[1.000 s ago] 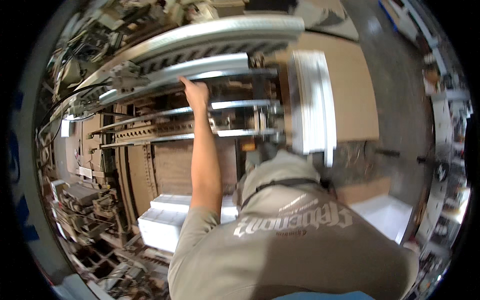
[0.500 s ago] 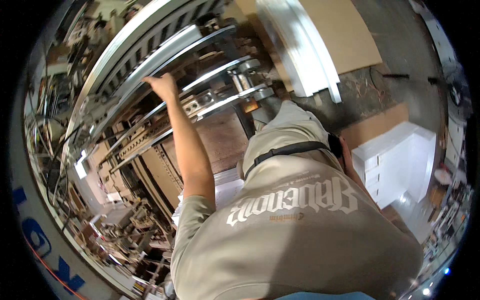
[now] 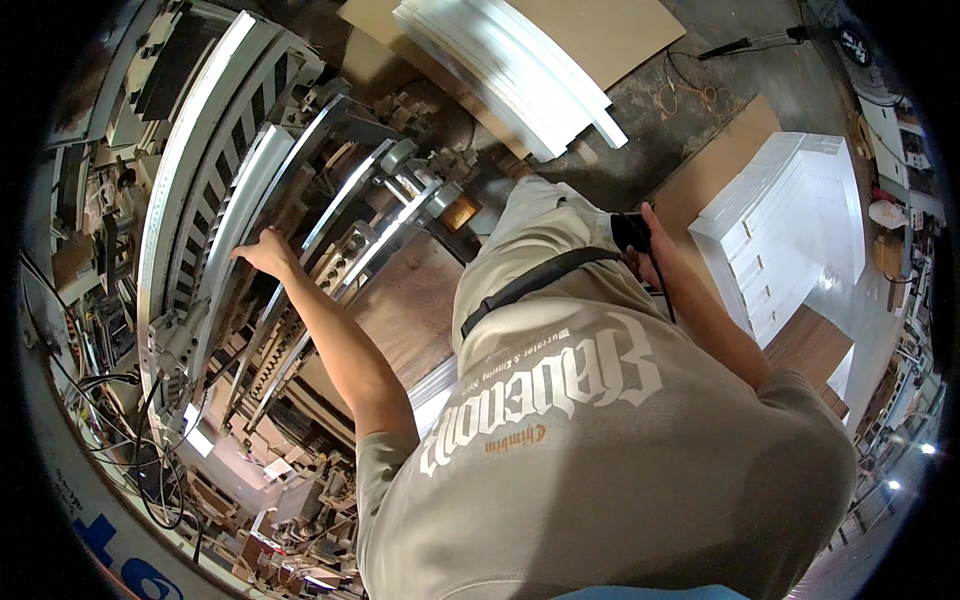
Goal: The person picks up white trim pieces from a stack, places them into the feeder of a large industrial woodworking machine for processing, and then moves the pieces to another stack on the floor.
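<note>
The lens I watch rides on the worker's head, the left of a side-by-side pair, pointing steeply down past the chest. The khaki T-shirt [image 3: 560, 430] sits closest, filling the lower middle; the left hand [image 3: 266, 254] and the right hand [image 3: 655, 240] lie farther out. Its fisheye sweep bends the machine's long white beam [image 3: 185, 150] and reaches the concrete floor [image 3: 645, 115] beyond.

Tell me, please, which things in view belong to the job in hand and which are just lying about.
Seemingly part of the job:
left hand, at the white strip
metal rails beside it
long white boards, perhaps

Seemingly just lying about:
thin cable on the floor
brown board at right
</note>
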`<state>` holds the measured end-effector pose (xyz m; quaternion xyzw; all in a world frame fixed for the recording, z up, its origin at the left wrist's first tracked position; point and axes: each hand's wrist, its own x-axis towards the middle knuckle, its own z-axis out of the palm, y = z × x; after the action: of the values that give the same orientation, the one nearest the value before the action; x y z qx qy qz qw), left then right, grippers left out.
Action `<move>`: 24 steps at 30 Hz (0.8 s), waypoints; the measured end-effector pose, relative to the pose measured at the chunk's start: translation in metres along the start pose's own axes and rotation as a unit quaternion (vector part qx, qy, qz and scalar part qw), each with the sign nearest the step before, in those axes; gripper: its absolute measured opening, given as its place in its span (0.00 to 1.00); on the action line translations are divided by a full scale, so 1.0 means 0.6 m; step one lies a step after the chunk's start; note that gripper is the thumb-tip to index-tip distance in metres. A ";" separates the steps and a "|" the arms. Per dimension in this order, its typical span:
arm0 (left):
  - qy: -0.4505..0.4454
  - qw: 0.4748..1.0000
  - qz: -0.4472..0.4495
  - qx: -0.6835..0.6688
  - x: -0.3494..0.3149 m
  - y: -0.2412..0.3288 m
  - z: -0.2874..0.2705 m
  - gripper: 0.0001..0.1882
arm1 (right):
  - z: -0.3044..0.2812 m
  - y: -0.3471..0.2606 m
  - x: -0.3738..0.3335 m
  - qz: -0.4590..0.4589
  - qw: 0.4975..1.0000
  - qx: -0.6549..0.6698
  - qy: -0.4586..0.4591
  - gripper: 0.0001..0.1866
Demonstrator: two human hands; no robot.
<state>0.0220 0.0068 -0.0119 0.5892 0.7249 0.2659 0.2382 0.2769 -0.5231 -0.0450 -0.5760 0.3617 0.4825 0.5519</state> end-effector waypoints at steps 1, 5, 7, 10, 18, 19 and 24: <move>0.004 1.000 0.007 -0.006 0.003 -0.005 0.001 0.48 | 0.002 -0.006 -0.005 0.000 1.000 -0.019 -0.015 0.28; -0.001 1.000 0.004 -0.010 0.003 -0.006 0.000 0.48 | 0.000 -0.017 -0.006 0.017 0.996 -0.069 -0.053 0.35; 0.003 1.000 0.007 -0.016 -0.006 0.004 -0.002 0.48 | 0.004 -0.028 -0.012 0.013 0.992 -0.080 -0.099 0.37; 0.007 1.000 0.008 -0.009 -0.004 0.001 -0.002 0.48 | 0.040 -0.059 -0.063 0.019 0.990 -0.078 -0.112 0.40; 0.008 1.000 -0.004 0.000 0.017 -0.021 0.009 0.48 | -0.007 -0.068 -0.011 0.054 0.977 -0.070 -0.193 0.41; 0.006 1.000 -0.005 0.001 0.010 -0.013 0.006 0.48 | 0.038 -0.075 -0.057 0.046 0.984 -0.049 -0.162 0.40; -0.001 1.000 -0.014 0.007 0.019 -0.020 0.006 0.48 | 0.033 -0.080 -0.047 0.042 0.990 -0.069 -0.118 0.39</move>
<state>0.0135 0.0162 -0.0232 0.5811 0.7343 0.2573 0.2385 0.3116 -0.5007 -0.0026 -0.5361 0.2841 0.5937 0.5286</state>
